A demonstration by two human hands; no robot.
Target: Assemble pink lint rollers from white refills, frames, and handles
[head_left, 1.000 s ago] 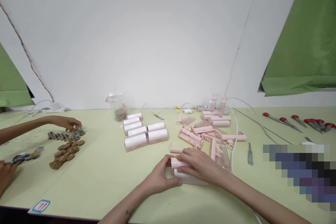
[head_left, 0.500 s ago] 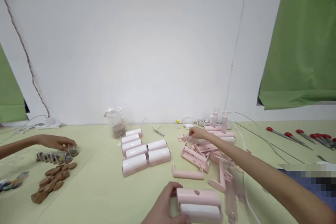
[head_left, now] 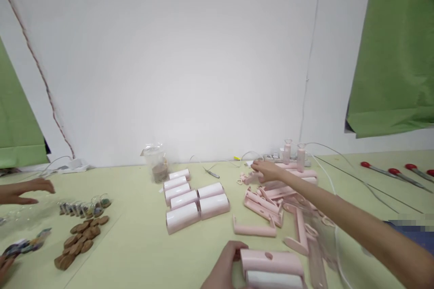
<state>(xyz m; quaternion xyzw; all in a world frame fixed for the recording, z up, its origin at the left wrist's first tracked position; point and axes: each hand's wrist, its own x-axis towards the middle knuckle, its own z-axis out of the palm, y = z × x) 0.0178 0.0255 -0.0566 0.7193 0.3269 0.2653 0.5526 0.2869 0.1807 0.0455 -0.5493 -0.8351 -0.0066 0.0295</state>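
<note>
My left hand (head_left: 224,267), at the bottom centre, grips the left end of a pink-and-white cylindrical case (head_left: 271,264) with an oval mark on its pink half. My right hand (head_left: 266,171) reaches over the pink parts near the wall, fingers drawn together by small pink pieces (head_left: 242,178); what they hold is too small to tell. Pink frames (head_left: 255,230) and a pink tray-like part (head_left: 262,207) lie between my hands. Left of these, several white-and-pink cylinders (head_left: 183,219) rest in rows.
At the left, a person's hand (head_left: 27,189) hovers beside small glass jars (head_left: 81,209) and brown discs (head_left: 79,239). Another hand (head_left: 4,266) shows below. A plastic bag (head_left: 158,167) stands by the wall. Cables and red-ended tools (head_left: 396,171) lie at the right.
The view has swung left, so the table's contents appear farther right. The other person's hand has moved off the glass jars, fingers now spread. My left hand still grips the case.
</note>
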